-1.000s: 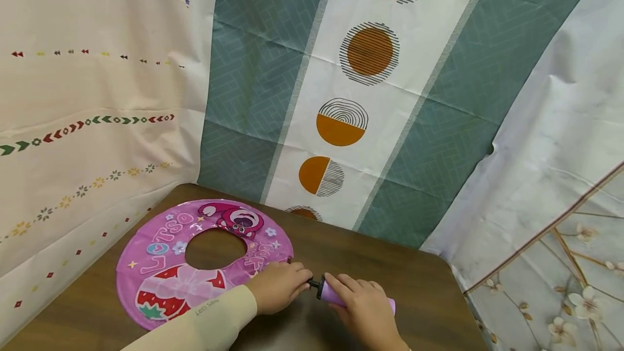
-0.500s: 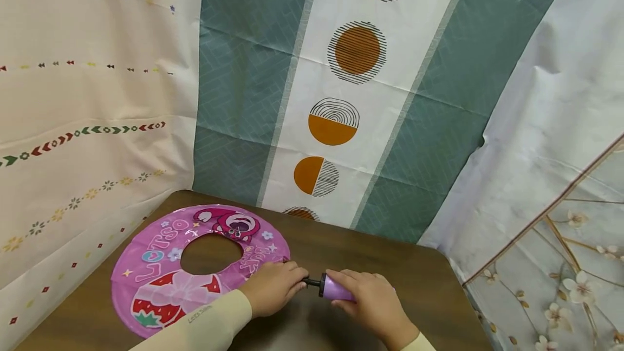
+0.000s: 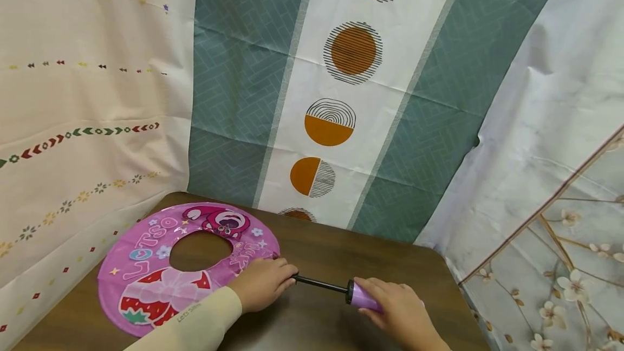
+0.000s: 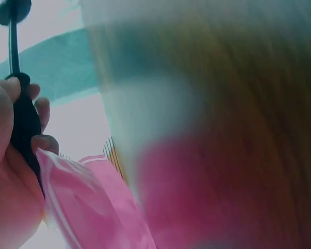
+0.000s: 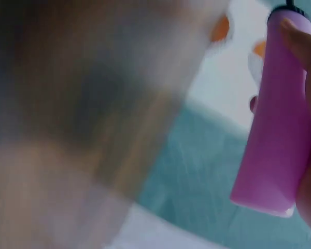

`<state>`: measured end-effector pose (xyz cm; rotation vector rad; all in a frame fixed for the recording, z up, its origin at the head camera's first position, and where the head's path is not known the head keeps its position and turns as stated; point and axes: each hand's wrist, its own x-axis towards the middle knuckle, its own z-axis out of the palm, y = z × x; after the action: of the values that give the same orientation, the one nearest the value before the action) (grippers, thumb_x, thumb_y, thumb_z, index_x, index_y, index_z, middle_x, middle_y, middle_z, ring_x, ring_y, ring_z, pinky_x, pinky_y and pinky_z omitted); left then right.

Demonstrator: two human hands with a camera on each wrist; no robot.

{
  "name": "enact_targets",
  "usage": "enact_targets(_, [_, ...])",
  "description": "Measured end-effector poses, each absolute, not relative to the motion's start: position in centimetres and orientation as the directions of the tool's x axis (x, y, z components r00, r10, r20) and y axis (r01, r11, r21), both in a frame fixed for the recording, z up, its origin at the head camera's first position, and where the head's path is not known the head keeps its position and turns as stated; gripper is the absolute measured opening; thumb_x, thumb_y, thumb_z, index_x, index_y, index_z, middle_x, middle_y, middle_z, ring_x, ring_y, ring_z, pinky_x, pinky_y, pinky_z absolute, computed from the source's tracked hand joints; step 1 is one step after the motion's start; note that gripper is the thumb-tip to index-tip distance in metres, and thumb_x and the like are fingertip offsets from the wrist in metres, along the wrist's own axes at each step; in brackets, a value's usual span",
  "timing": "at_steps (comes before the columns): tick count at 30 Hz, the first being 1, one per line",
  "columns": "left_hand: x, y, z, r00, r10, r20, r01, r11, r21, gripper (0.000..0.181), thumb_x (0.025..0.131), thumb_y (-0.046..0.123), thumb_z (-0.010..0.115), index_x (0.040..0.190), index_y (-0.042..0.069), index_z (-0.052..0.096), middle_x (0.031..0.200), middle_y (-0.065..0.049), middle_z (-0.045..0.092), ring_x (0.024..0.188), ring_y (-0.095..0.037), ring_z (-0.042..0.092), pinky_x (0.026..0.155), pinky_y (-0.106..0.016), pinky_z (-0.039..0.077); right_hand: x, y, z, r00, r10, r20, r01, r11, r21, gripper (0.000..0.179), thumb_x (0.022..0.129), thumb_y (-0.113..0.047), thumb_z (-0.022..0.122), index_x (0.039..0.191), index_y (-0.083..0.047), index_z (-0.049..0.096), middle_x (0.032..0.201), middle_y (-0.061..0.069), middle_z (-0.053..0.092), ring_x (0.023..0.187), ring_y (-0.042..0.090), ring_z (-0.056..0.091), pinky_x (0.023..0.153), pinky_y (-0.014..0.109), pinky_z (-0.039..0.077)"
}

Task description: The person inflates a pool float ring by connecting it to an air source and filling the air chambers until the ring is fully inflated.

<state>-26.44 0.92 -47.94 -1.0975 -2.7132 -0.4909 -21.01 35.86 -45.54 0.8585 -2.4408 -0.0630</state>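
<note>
A pink swim ring [image 3: 109,280] with a cartoon bear, strawberries and lettering lies on the left of the table. My left hand [image 3: 263,284] overlaps its right edge and grips the black handle [image 4: 25,122] of a hand pump. In the left wrist view, pink ring material lies against the fingers at the handle's lower end. Between my hands the pump's thin black rod [image 3: 322,284] is drawn out. My right hand [image 3: 402,307] holds the purple pump barrel [image 5: 277,114], its thumb near the black cap. How the pump joins the ring is hidden.
The dark brown wooden table [image 3: 336,242] has its far edge against a green and white patterned cloth [image 3: 234,96]. A cream embroidered cloth [image 3: 88,96] hangs at the left, and a white floral cloth [image 3: 560,205] at the right.
My right hand has drawn the purple barrel away to the right, so much more of the black rod shows. My left hand keeps its grip. The head view has shifted slightly.
</note>
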Motion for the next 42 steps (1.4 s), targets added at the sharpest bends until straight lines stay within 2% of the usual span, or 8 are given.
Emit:
enact_targets(4, [-26.4, 1.8, -48.0, -0.678, 0.681, 0.276, 0.735, 0.636, 0.234, 0.024, 0.108, 0.037, 0.062, 0.126, 0.024, 0.071, 0.103, 0.009, 0.07, 0.092, -0.006, 0.065, 0.086, -0.035, 0.058, -20.7, 31.9, -46.3, -0.632, -0.6, 0.491, -0.577, 0.787, 0.219, 0.067, 0.082, -0.048, 0.091, 0.141, -0.028, 0.069, 0.119, -0.011, 0.078, 0.095, 0.008, 0.076, 0.076, 0.037, 0.059])
enact_targets(8, [-26.6, 2.4, -48.1, -0.69, 0.664, 0.289, 0.723, 0.654, 0.225, 0.021, 0.107, 0.035, 0.065, 0.124, 0.024, 0.071, 0.103, 0.008, 0.07, 0.089, -0.009, 0.067, 0.085, -0.035, 0.059, -21.4, 29.0, -46.6, -0.627, -0.57, 0.531, -0.55, 0.807, 0.216, 0.065, 0.08, -0.046, 0.093, 0.139, -0.028, 0.071, 0.117, -0.009, 0.079, 0.09, 0.012, 0.077, 0.077, 0.038, 0.06])
enact_targets(13, [-26.3, 2.7, -48.3, -0.7, 0.652, 0.292, 0.711, 0.674, 0.199, 0.023, 0.106, 0.034, 0.066, 0.125, 0.023, 0.071, 0.103, 0.006, 0.07, 0.091, -0.013, 0.069, 0.087, -0.038, 0.059, -22.1, 27.5, -47.3, -0.639, -0.551, 0.537, -0.528, 0.822, 0.215, 0.062, 0.08, -0.048, 0.092, 0.136, -0.029, 0.072, 0.116, -0.01, 0.079, 0.089, 0.013, 0.077, 0.077, 0.037, 0.059])
enact_targets(18, [-26.0, 1.8, -48.4, -0.698, 0.657, 0.285, 0.714, 0.671, 0.203, 0.022, 0.107, 0.038, 0.064, 0.124, 0.026, 0.071, 0.103, 0.01, 0.069, 0.095, -0.01, 0.068, 0.088, -0.038, 0.056, -21.9, 26.8, -47.7, -0.634, -0.556, 0.538, -0.553, 0.812, 0.188, 0.064, 0.08, -0.051, 0.092, 0.137, -0.029, 0.073, 0.115, -0.011, 0.079, 0.09, 0.011, 0.077, 0.076, 0.037, 0.06])
enact_targets(27, [-26.1, 0.1, -48.7, -0.707, 0.638, 0.306, 0.707, 0.658, 0.261, 0.026, 0.109, 0.037, 0.061, 0.129, 0.023, 0.071, 0.107, 0.01, 0.071, 0.097, -0.008, 0.068, 0.088, -0.039, 0.06, -21.4, 30.9, -45.3, -0.742, -0.525, 0.417, -0.546, 0.834, 0.079, 0.072, 0.071, -0.042, 0.099, 0.136, -0.036, 0.068, 0.121, -0.017, 0.078, 0.097, 0.009, 0.076, 0.08, 0.039, 0.059])
enact_targets(33, [-26.4, -1.0, -48.9, -0.726, 0.614, 0.308, 0.685, 0.682, 0.256, 0.026, 0.109, 0.036, 0.06, 0.128, 0.022, 0.071, 0.111, 0.009, 0.073, 0.103, -0.011, 0.07, 0.094, -0.045, 0.059, -20.8, 35.1, -44.8, -0.77, -0.467, 0.436, -0.466, 0.877, 0.116, 0.072, 0.072, -0.049, 0.097, 0.137, -0.048, 0.065, 0.119, -0.023, 0.076, 0.094, 0.006, 0.074, 0.074, 0.035, 0.052])
enact_targets(37, [-26.4, -1.0, -49.1, -0.734, 0.616, 0.284, 0.678, 0.682, 0.273, 0.025, 0.108, 0.035, 0.062, 0.128, 0.023, 0.071, 0.109, 0.009, 0.072, 0.101, -0.01, 0.069, 0.093, -0.044, 0.059, -20.4, 35.9, -45.2, -0.743, -0.481, 0.464, -0.467, 0.871, 0.155, 0.072, 0.072, -0.05, 0.097, 0.137, -0.046, 0.067, 0.116, -0.022, 0.075, 0.093, 0.005, 0.073, 0.073, 0.033, 0.051])
enact_targets(42, [-26.3, 0.5, -48.5, -0.698, 0.663, 0.272, 0.716, 0.638, 0.282, 0.027, 0.109, 0.036, 0.06, 0.13, 0.022, 0.071, 0.109, 0.009, 0.072, 0.1, -0.008, 0.069, 0.093, -0.041, 0.059, -20.7, 33.1, -46.1, -0.678, -0.539, 0.499, -0.527, 0.83, 0.181, 0.069, 0.075, -0.051, 0.095, 0.138, -0.039, 0.069, 0.115, -0.018, 0.077, 0.092, 0.006, 0.075, 0.072, 0.033, 0.055])
